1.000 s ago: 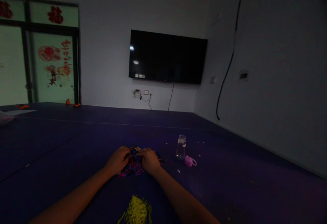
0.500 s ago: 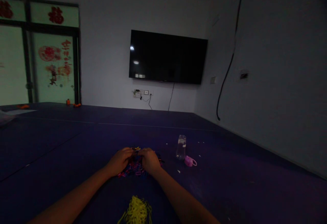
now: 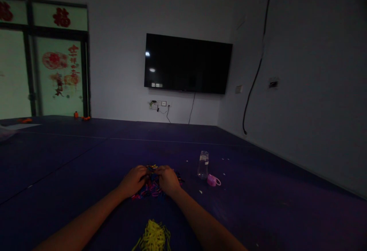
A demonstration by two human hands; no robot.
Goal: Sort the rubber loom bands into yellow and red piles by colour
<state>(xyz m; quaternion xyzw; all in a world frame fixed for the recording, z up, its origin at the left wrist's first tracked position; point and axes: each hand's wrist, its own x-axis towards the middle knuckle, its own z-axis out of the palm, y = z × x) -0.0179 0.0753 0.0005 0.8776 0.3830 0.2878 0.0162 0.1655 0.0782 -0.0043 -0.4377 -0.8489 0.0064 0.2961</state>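
Note:
A pile of small multicoloured elastic bands (image 3: 151,188), pink, red, blue and dark, lies on the purple mat (image 3: 94,159) in front of me. My left hand (image 3: 134,181) rests at the pile's left side, its fingers bent inward over the bands. From the right, my right hand (image 3: 168,180) reaches over the same pile, thumb and fingers drawn together. The fingertips of both hands nearly meet above the bands; what they pinch is too dark and small to make out. Nearer to me, between my forearms, lies a heap of yellow bands (image 3: 155,236).
A clear bottle (image 3: 203,165) stands right of the pile, beside its pink cap (image 3: 212,180) with a loop. Small white scraps (image 3: 200,192) are scattered nearby. Orange objects (image 3: 86,118) sit by the glass door. A television (image 3: 187,63) hangs on the far wall.
My left fingers shift slightly toward the right hand, then back a little over the pile. My right hand stays almost still. The bottle, cap and yellow heap have not moved.

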